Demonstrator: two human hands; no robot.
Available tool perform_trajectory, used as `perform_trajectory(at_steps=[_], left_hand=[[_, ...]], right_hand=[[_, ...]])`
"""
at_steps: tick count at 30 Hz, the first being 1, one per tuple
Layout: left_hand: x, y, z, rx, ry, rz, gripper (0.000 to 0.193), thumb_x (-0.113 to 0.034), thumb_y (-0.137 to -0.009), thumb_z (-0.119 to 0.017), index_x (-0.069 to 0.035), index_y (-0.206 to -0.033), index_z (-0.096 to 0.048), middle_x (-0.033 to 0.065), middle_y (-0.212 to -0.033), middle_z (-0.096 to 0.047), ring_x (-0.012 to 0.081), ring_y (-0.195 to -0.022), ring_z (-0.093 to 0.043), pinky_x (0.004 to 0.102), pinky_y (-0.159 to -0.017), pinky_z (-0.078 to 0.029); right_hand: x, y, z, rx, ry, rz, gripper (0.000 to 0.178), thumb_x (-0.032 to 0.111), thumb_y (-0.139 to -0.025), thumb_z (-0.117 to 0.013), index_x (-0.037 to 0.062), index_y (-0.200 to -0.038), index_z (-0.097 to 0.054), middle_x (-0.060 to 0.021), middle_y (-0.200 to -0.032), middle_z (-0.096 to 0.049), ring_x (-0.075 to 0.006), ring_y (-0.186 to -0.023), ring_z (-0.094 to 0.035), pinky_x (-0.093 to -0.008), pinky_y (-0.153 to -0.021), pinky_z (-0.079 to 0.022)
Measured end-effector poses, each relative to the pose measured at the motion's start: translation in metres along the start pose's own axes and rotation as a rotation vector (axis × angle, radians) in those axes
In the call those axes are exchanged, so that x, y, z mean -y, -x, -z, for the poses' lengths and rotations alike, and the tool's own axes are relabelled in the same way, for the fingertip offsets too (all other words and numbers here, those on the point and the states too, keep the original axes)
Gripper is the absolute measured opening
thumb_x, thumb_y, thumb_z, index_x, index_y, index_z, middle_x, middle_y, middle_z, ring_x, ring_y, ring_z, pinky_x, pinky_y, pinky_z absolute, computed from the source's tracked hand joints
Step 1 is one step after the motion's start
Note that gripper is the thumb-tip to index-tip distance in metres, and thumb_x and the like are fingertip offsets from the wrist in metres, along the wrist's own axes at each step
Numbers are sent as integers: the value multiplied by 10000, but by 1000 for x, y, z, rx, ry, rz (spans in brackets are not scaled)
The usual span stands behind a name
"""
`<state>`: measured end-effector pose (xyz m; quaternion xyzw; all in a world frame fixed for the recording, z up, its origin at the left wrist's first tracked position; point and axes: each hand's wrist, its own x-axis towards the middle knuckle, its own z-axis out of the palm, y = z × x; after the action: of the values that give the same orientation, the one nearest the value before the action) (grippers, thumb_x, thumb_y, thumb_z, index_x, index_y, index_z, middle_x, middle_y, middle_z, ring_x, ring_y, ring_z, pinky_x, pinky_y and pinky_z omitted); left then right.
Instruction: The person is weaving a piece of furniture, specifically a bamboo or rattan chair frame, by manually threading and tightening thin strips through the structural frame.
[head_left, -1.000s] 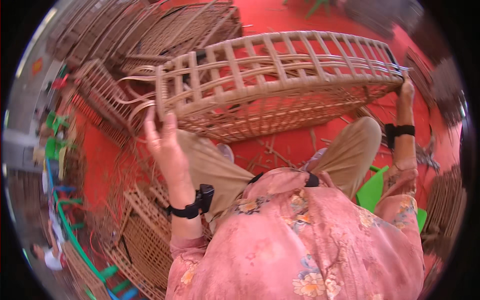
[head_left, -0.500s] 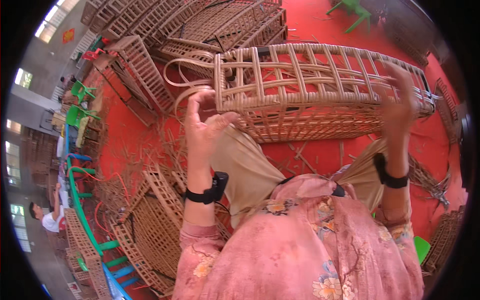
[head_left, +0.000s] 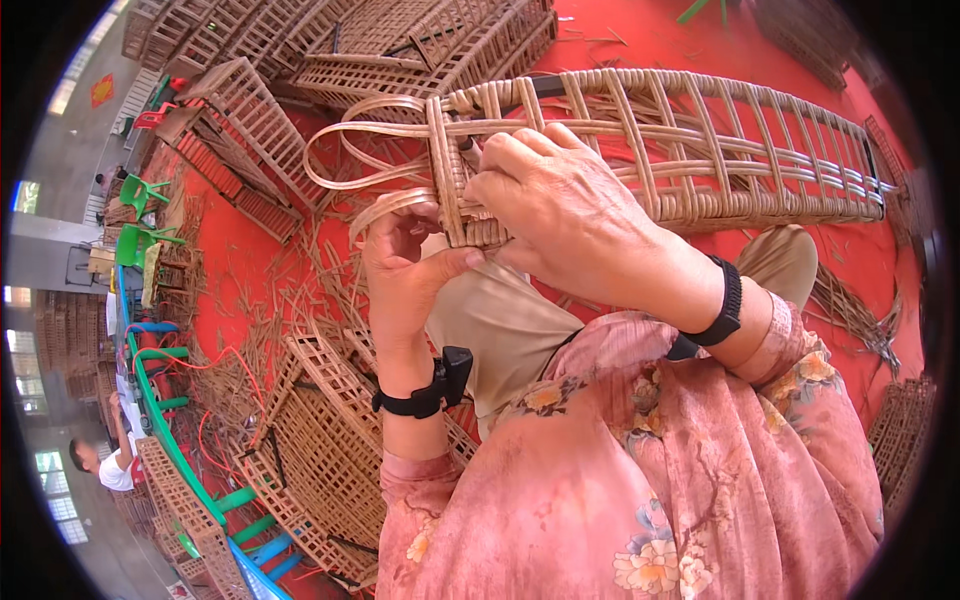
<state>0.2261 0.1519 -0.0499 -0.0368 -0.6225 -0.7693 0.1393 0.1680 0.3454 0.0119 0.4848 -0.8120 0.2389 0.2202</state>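
A long woven wicker basket lies tilted across my knees, its open lattice side facing up. My left hand is closed at its left corner, thumb under the rim and fingers behind, by the lowest wicker strip. Loose looped wicker strips stick out left of that corner. My right hand is bent over the same corner, its fingers curled in close to the left hand's thumb. What the right fingertips pinch is hidden behind the hand.
Stacked wicker baskets stand beyond, with another open one at my left. Wicker scraps litter the red floor. A green pipe frame and green chairs are at far left, where another person is.
My right hand has moved left from the basket's far right part to its left corner, beside my left hand. The left hand stays at the corner.
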Motion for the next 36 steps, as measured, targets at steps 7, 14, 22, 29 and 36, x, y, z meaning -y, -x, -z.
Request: perform_trajectory(at_steps=[7, 14, 22, 29, 36], left_hand=[[11, -2, 7, 52, 19, -77, 547, 82, -619, -892, -54, -1052, -587, 25, -1069, -626, 155, -1022, -616, 315, -923, -514], [11, 2, 1, 1, 22, -87, 542, 105, -644, -861, -56, -1072, -572, 28, -1018, -614, 150, -995, -603, 313, -904, -507], [-12, 28, -42, -140, -1016, -567, 412, -227, -790, -843, -45, -1103, -647, 80, -1092, -616, 244, -1038, -576, 376, -925, -453], [-15, 11, -58, 42, -1309, -666, 527, -198, -725, -835, -109, -1219, -673, 84, -1232, -620, 291, -1159, -545, 428, -998, -383], [-7, 7, -51, 27, -1035, -614, 358, -215, -721, -820, -125, -1055, -728, 41, -1171, -647, 240, -1095, -562, 408, -974, -356]], right_hand=[[5, 10, -5, -14, -55, 0, 193, 141, -727, -670, 53, -890, -614, -95, -925, -544, -277, -930, -565, -397, -847, -439], [4, 29, -10, -159, 65, 46, 279, 182, -745, -675, 68, -998, -641, -59, -995, -548, -257, -959, -550, -393, -870, -438], [-9, 43, 28, -6, 106, -51, 405, 178, -663, -765, 75, -1037, -651, -52, -998, -561, -248, -1002, -550, -386, -871, -453], [-20, 45, 23, -62, 77, 13, 286, 165, -732, -679, 63, -996, -638, -54, -965, -563, -232, -959, -557, -355, -837, -457], [-17, 50, 18, -102, 62, 31, 239, 151, -763, -629, 70, -988, -628, -27, -938, -567, -221, -911, -554, -344, -809, -449]])
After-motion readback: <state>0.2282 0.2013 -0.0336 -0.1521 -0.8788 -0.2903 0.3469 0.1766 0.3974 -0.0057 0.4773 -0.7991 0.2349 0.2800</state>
